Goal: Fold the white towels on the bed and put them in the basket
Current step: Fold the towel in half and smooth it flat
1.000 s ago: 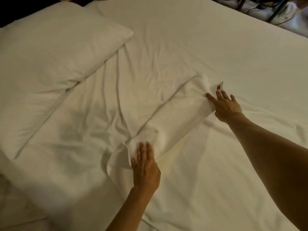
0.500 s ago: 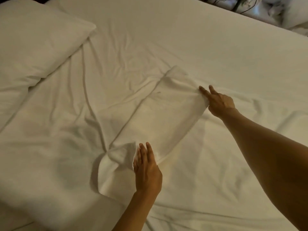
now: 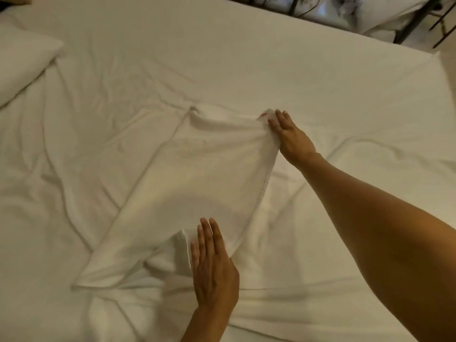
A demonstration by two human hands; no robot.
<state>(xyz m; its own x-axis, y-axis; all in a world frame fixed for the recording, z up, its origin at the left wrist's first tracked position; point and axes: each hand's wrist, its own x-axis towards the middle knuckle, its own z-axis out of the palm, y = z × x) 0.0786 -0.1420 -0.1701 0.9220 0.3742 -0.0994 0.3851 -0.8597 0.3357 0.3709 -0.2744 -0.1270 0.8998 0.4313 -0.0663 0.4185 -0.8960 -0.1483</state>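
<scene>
- The white towel [image 3: 197, 183] lies partly folded on the bed [image 3: 320, 77], stretched on a slant from the near left toward the far right, roughly in the middle of the view.
- Its near-left end is rumpled, with one flap standing up just beside the left hand [image 3: 214, 267], and a stitched hem runs along its right edge.
- A small tag with a red mark [image 3: 264, 115] shows at the towel's far right corner.
- The left hand rests on the near end of the towel, its fingers [image 3: 209, 235] straight and close together, lying flat on the cloth rather than curled round it.
- The right hand [image 3: 291, 139] is at the far right corner, fingers [image 3: 281, 117] extended over the tagged corner; the cloth bunches and lifts toward this hand. The thumb is hidden, so I cannot tell whether it is pinching the corner or only pressing on it.
- Both forearms are bare and reach in from the lower right.
- The bed sheet around the towel is white and creased.
- A white pillow [image 3: 22, 65] lies at the far left, well apart from the towel.
- Beyond the far edge of the bed, dark thin legs or cables [image 3: 407, 25] and some pale bundles show, too blurred to identify.
</scene>
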